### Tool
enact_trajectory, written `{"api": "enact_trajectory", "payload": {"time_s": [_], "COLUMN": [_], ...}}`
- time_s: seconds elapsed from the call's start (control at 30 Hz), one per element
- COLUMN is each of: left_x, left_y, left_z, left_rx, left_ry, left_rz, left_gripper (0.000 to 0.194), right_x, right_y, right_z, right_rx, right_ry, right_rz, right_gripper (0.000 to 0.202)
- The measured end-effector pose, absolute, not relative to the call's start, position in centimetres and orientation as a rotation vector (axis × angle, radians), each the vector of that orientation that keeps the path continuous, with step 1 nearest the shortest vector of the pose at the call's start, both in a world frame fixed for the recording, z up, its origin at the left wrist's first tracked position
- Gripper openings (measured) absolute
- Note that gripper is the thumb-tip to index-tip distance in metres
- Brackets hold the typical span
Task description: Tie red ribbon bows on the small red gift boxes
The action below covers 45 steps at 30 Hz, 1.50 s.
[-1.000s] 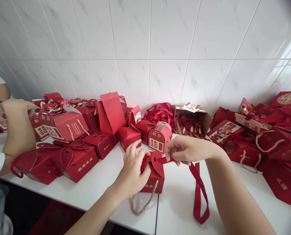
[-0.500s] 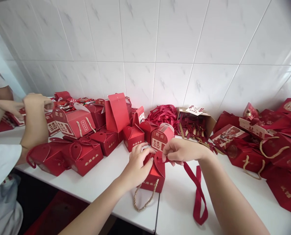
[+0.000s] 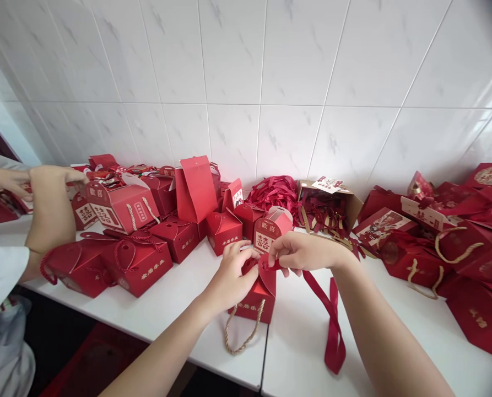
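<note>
A red gift box [image 3: 257, 300] with gold lettering stands on the white table in front of me, its rope handle [image 3: 242, 351] hanging down the front. My left hand [image 3: 236, 274] is closed on the top of this box from the left, thumb on the folded flaps. At the hole in the top flap, my right hand [image 3: 290, 253] pinches a dark red ribbon [image 3: 327, 309]. The ribbon's long tail droops to the right onto the table. My fingers hide part of the box top and the ribbon's end.
Several red boxes [image 3: 146, 270] stand at the left, where another person's arm [image 3: 49, 215] reaches in. Behind are a heap of red ribbon [image 3: 274, 193] and an open carton [image 3: 351, 207] of ribbons. More boxes with rope handles [image 3: 419, 259] are piled at the right.
The view has shifted slightly. Both my hands stay at the box top, the right still pinching the ribbon by the hole. The ribbon's hanging tail has swung and narrowed a little.
</note>
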<state>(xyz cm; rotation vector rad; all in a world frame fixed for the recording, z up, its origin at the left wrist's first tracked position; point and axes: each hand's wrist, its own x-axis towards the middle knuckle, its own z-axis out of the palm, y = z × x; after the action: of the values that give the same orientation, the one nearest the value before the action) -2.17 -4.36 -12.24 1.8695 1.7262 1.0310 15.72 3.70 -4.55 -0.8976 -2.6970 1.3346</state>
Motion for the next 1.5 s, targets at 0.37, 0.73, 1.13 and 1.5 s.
{"api": "enact_trajectory", "payload": {"time_s": [0.37, 0.73, 1.13, 1.5], "left_x": [-2.4, -3.2, -3.9, -3.0], "left_y": [-4.5, -5.6, -7.1, -9.1], "left_z": [-10.6, -10.0, -13.9, -14.1], "left_rx": [1.705, 1.763, 1.657, 1.419], "left_ry": [1.566, 1.526, 1.766, 1.675], "left_rz": [1.279, 1.427, 1.679, 1.739], "left_gripper": [0.014, 0.012, 0.016, 0.016], "right_x": [15.3, 15.8, 25.1, 15.2], "right_y": [3.4, 3.3, 0.4, 1.1], "right_z": [-5.0, -4.4, -0.7, -3.5], "right_rx": [-0.777, -0.352, 0.120, -0.719], "right_ry": [-2.653, -2.317, -1.451, -2.418], "right_rz": [0.973, 1.290, 1.230, 1.463], "right_gripper": [0.033, 0.027, 0.008, 0.026]}}
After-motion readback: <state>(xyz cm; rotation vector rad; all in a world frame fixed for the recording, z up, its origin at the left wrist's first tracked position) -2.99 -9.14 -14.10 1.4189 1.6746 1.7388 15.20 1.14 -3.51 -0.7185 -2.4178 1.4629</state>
